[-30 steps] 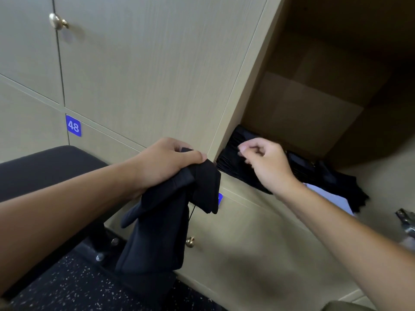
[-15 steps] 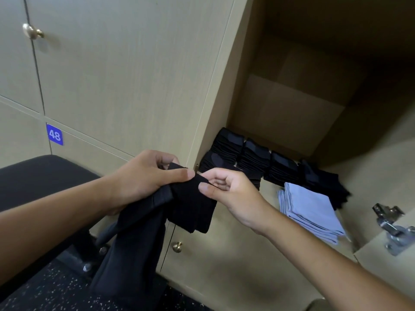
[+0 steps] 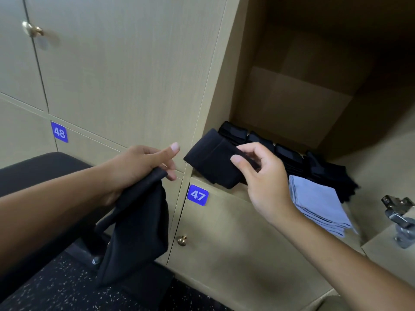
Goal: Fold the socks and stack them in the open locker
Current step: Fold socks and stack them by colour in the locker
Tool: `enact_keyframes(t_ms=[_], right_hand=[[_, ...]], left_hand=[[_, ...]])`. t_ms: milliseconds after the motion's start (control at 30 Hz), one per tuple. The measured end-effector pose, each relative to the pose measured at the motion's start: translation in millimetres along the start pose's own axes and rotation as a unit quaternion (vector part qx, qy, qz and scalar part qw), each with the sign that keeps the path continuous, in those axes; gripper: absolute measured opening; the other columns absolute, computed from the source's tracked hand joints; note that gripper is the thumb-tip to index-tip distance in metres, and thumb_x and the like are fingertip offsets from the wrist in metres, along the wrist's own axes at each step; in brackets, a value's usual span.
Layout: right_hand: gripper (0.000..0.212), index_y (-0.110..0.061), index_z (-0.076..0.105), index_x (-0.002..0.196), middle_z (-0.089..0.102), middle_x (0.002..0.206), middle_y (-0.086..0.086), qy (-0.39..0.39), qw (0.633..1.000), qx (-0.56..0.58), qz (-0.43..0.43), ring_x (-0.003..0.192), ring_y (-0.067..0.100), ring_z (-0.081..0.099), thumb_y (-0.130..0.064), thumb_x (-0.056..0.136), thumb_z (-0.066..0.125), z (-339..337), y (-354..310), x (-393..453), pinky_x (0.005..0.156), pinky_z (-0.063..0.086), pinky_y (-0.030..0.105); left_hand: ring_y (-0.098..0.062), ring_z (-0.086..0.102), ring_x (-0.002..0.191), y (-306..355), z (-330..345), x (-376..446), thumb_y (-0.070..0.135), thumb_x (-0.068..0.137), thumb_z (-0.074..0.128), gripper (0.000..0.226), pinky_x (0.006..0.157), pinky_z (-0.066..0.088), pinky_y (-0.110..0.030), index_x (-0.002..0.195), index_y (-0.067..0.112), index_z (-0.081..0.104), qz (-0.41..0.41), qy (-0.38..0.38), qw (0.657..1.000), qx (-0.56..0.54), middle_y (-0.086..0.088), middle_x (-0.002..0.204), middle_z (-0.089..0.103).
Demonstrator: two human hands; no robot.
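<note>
Right hand (image 3: 267, 182) pinching folded sock (image 3: 213, 162) at locker (image 3: 292, 108), several stacks (image 3: 289, 158) done; left hand (image 3: 139, 167) grips unfolded socks (image 3: 137, 225) left.

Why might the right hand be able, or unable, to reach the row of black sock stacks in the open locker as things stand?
Probably able: the right hand, gripping a folded sock, is at the locker mouth, with nothing between it and the sock stacks.

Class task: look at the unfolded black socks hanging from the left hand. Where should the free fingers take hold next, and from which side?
Grip the unfolded black socks near their hanging lower end, coming from the right: the left hand already holds the top bunch and the rest dangles free.
</note>
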State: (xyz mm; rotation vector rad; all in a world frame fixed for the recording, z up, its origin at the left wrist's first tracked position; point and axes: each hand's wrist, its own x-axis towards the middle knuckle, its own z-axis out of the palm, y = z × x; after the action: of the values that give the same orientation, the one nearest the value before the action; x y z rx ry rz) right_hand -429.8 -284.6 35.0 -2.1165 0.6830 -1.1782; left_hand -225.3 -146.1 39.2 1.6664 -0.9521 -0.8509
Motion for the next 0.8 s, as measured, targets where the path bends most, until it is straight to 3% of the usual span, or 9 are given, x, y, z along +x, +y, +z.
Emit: enact_keyframes(t_ms=[100, 200, 300, 367, 433, 533, 600, 667, 800], right_hand=[[0.012, -0.025, 0.066, 0.099, 0.067, 0.094, -0.016, 0.041, 0.993, -0.054, -0.098, 0.097, 0.002, 0.062, -0.014, 0.096, 0.067, -2, -8, -2, 0.083, 0.045, 0.015], [0.010, -0.010, 0.070, 0.103, 0.067, 0.100, -0.005, 0.031, 0.961, -0.127, -0.244, 0.099, 0.005, 0.061, -0.011, 0.098, 0.062, -2, -7, -2, 0.089, 0.046, 0.019], [0.028, -0.005, 0.073, 0.106, 0.071, 0.103, 0.004, -0.013, 0.922, -0.178, -0.343, 0.097, 0.017, 0.065, -0.023, 0.104, 0.052, -3, -3, -3, 0.084, 0.051, 0.032], [0.026, -0.005, 0.074, 0.106, 0.073, 0.102, 0.006, -0.028, 0.899, -0.208, -0.384, 0.095, 0.019, 0.066, -0.020, 0.104, 0.054, -4, -1, -3, 0.083, 0.052, 0.032], [0.018, -0.005, 0.075, 0.106, 0.074, 0.104, 0.006, -0.045, 0.883, -0.231, -0.406, 0.097, 0.021, 0.068, -0.013, 0.102, 0.059, -4, 2, -2, 0.084, 0.053, 0.034], [0.028, -0.007, 0.073, 0.111, 0.072, 0.110, 0.002, -0.096, 0.884, -0.253, -0.381, 0.103, 0.021, 0.067, -0.030, 0.100, 0.061, -6, 2, -3, 0.088, 0.052, 0.035], [0.050, -0.014, 0.067, 0.122, 0.068, 0.117, -0.006, -0.141, 0.916, -0.222, -0.302, 0.111, 0.013, 0.063, -0.054, 0.092, 0.063, -9, -2, -7, 0.093, 0.050, 0.031], [0.059, -0.021, 0.061, 0.129, 0.064, 0.123, -0.013, -0.168, 0.956, -0.138, -0.200, 0.119, 0.008, 0.059, -0.065, 0.089, 0.058, -8, -8, -13, 0.100, 0.047, 0.027], [0.029, -0.029, 0.059, 0.123, 0.064, 0.123, -0.018, -0.162, 0.980, -0.063, -0.093, 0.125, 0.006, 0.056, -0.030, 0.096, 0.065, 3, -10, -12, 0.108, 0.045, 0.034]], left_hand=[[-0.006, 0.057, 0.056, 3, 3, -7, 0.077, 0.087, 0.039, 0.074, 0.065, 0.043, -0.030, 0.110, 0.015, 0.073, -0.105, -0.089, 0.990, -0.034, 0.003, 0.093, 0.079], [-0.009, 0.045, 0.047, 1, 7, -4, 0.081, 0.086, 0.037, 0.085, 0.048, 0.040, -0.024, 0.117, 0.010, 0.073, -0.139, -0.141, 0.973, -0.120, -0.001, 0.094, 0.078], [-0.008, 0.035, 0.042, 0, 6, 5, 0.076, 0.082, 0.051, 0.080, 0.036, 0.036, -0.020, 0.110, 0.005, 0.074, -0.153, -0.150, 0.957, -0.195, -0.002, 0.099, 0.070], [-0.009, 0.036, 0.043, -1, 3, 10, 0.065, 0.081, 0.067, 0.063, 0.036, 0.035, -0.021, 0.106, 0.008, 0.077, -0.161, -0.141, 0.960, -0.182, -0.006, 0.103, 0.053], [-0.011, 0.039, 0.044, -3, 0, 10, 0.050, 0.080, 0.076, 0.056, 0.039, 0.036, -0.022, 0.114, 0.006, 0.072, -0.150, -0.122, 0.968, -0.162, -0.011, 0.094, 0.048], [-0.010, 0.050, 0.042, -3, 2, 3, 0.023, 0.091, 0.071, 0.029, 0.040, 0.039, -0.017, 0.111, 0.002, 0.072, -0.076, -0.061, 0.980, -0.171, -0.011, 0.082, 0.061], [-0.007, 0.055, 0.038, -1, 3, -2, 0.007, 0.094, 0.066, 0.014, 0.039, 0.040, -0.012, 0.107, 0.007, 0.071, -0.027, -0.031, 0.981, -0.187, -0.003, 0.067, 0.068], [-0.008, 0.058, 0.040, 0, -1, -3, 0.002, 0.094, 0.064, 0.015, 0.040, 0.042, -0.013, 0.107, 0.008, 0.069, 0.007, -0.040, 0.982, -0.184, -0.003, 0.065, 0.070], [-0.017, 0.070, 0.063, 0, -4, -5, 0.001, 0.092, 0.067, 0.018, 0.057, 0.052, -0.019, 0.109, 0.006, 0.071, 0.050, -0.094, 0.986, -0.128, -0.016, 0.091, 0.077]])
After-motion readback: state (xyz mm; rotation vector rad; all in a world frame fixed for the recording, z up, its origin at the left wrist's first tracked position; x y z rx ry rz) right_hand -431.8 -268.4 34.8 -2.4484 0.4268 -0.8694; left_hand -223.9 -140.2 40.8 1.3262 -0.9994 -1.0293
